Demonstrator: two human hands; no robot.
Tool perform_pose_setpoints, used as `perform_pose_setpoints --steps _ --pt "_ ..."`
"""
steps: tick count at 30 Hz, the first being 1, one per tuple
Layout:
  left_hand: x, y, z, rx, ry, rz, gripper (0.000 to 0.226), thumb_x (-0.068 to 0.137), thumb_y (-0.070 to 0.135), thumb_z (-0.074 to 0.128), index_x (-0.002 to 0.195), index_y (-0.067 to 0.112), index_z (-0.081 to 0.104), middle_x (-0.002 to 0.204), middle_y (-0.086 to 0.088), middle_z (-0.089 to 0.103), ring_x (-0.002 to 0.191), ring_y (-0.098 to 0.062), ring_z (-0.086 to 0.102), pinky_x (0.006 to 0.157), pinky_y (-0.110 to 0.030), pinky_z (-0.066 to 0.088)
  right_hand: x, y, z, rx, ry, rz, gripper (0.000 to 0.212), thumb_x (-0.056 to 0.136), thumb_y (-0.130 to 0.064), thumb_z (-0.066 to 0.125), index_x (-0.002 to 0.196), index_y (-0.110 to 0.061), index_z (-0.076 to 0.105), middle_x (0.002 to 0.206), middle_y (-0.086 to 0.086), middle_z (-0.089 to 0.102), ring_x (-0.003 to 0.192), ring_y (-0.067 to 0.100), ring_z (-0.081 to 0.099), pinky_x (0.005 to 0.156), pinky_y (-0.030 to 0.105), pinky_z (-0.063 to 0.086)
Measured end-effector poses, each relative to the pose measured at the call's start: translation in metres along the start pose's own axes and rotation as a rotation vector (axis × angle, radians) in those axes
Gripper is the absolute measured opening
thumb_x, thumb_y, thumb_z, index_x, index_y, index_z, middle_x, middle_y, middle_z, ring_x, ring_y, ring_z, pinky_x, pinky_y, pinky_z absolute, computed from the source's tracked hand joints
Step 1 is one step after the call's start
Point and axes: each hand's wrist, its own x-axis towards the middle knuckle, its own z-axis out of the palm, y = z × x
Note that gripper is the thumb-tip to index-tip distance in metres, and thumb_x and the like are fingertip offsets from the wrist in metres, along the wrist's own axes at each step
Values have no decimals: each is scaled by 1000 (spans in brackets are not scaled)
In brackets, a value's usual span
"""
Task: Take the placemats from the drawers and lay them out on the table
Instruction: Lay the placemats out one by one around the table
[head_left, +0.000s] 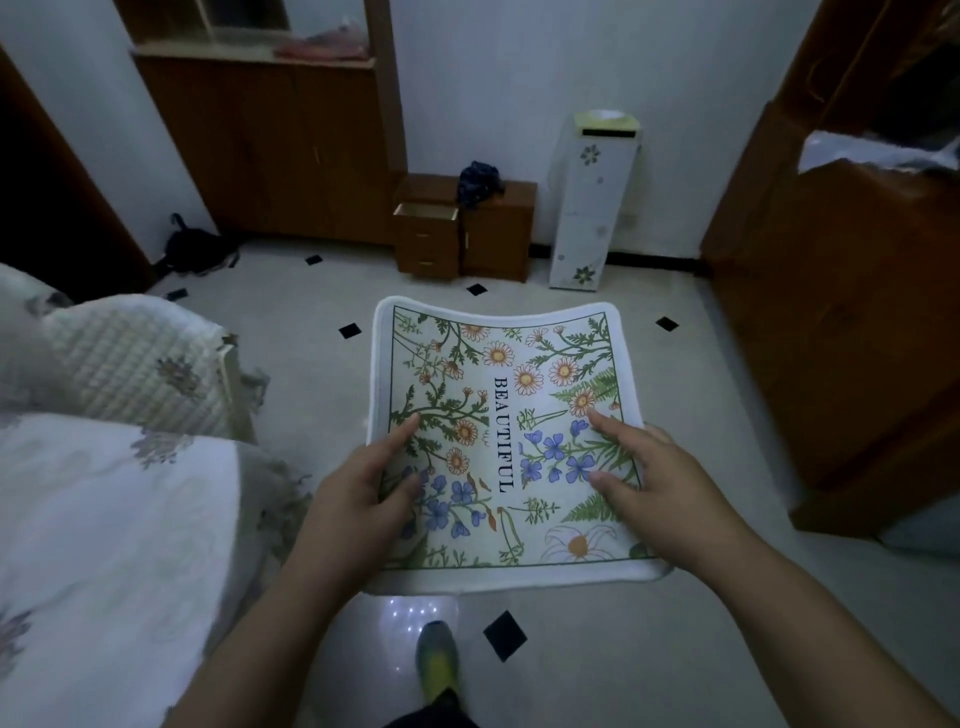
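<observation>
Both hands are holding one floral placemat (498, 441) flat in the air above the tiled floor (701, 597), dead center. Left hand (358, 499) grips the 9 o'clock edge, thumb and index finger on top. Right hand (660, 488) grips the 3 o'clock edge, fingers spread over the print. Up at 12 o'clock, a small cabinet (462, 228) has its top drawer (426, 212) pulled open.

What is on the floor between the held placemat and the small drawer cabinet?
Head view: only bare floor with one black tile inset between placemat and cabinet.
</observation>
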Motion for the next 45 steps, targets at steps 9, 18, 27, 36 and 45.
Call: perform_pose_setpoints --steps 9,18,27,36,45 --pt "144 -25 -4 7 26 24 60 96 20 67 142 54 48 117 31 56 109 -3 63 90 -25 56 143 -20 12 -74 -11 4 60 94 -27 67 146 -47 43 130 -14 47 118 8 54 101 39 53" --pt "291 -35 -70 11 49 -19 57 97 20 66 143 48 50 117 26 54 110 -1 60 86 -13 52 292 -75 50 -68 -5 -49 60 95 -26 66 147 -45 44 129 -13 48 115 7 54 97 30 52" --pt "362 -45 -113 50 181 -65 59 96 18 67 143 49 49 118 33 55 113 1 59 101 -34 53 410 -109 86 17 -120 -135 54 94 -23 68 141 -45 51 127 -13 49 117 8 54 96 21 50" --pt "449 -40 -133 106 387 -174 58 96 22 68 141 54 50 121 38 52 118 -2 59 103 -37 52 566 -138 112 95 -298 -294 49 94 -21 68 135 -46 56 123 -13 50 106 5 60 86 21 58" --pt "540 -22 -133 21 586 -254 58 96 19 66 140 54 51 128 33 56 115 -1 62 98 -39 56 715 -180 116 57 -448 -455 51 94 -23 68 137 -46 55 123 -15 48 112 8 58 96 34 55"
